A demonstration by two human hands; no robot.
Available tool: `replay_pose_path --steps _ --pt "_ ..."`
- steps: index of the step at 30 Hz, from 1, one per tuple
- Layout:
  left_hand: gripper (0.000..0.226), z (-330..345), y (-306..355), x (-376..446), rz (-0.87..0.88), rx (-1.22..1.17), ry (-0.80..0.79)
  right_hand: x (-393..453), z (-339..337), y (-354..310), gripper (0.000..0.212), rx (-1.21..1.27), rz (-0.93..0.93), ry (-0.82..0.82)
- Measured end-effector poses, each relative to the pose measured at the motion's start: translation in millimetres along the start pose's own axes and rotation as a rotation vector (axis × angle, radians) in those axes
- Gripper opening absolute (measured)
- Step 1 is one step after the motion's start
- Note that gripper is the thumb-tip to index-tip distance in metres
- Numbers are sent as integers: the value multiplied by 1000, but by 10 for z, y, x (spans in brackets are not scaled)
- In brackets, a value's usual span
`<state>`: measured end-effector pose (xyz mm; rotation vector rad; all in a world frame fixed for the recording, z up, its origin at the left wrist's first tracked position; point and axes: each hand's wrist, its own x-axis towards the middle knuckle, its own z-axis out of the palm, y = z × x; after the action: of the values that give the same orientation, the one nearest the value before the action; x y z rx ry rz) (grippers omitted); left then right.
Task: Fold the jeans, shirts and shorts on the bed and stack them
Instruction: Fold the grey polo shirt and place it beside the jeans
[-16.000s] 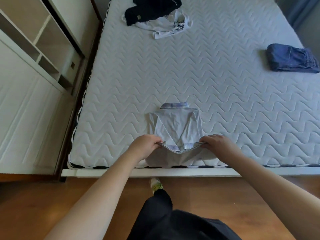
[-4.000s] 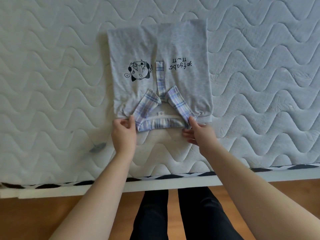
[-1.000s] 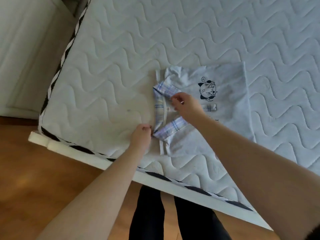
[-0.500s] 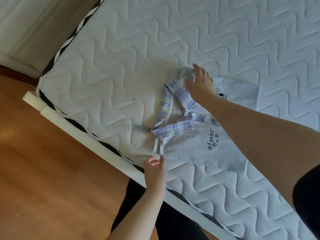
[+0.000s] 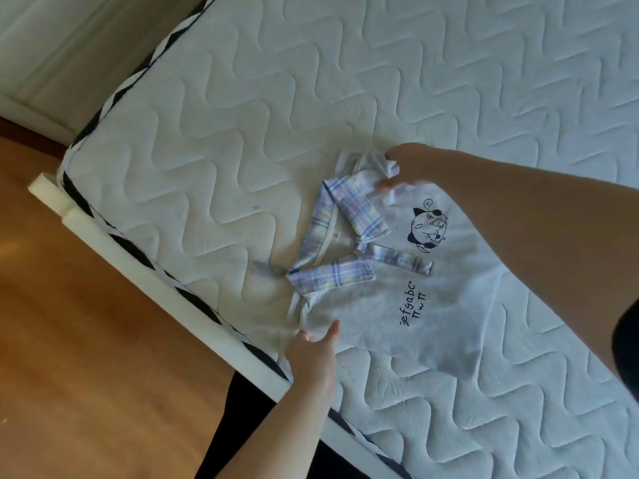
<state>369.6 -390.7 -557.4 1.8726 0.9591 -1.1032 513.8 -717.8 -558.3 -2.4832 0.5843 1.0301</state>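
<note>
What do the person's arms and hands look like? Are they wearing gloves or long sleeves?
No gloves and no long sleeves. The left hand and right hand are both bare, with no rings, watch or bracelets showing, and both forearms are uncovered as far as the picture shows. A bit of black clothing peeks in at the right edge, possibly a short sleeve, but that is hard to tell.

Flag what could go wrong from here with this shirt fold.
1. The right hand grips only one bunched shoulder of the shirt; lifting from there could undo the fold.
2. The left hand merely touches the near edge with straight fingers, so that side may slip or wrinkle.
3. The shirt lies close to the mattress corner; a pull toward the person could drag it off onto the floor.
</note>
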Motion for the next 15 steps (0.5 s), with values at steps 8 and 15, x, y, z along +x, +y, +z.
replay_pose_path --steps 8,15 --pt "28 4 93 -142 279 39 103 -56 105 122 75 146 -69 91" --pt "44 -67 431 -44 264 -583 -298 -559 95 358 50 361 -133 141"
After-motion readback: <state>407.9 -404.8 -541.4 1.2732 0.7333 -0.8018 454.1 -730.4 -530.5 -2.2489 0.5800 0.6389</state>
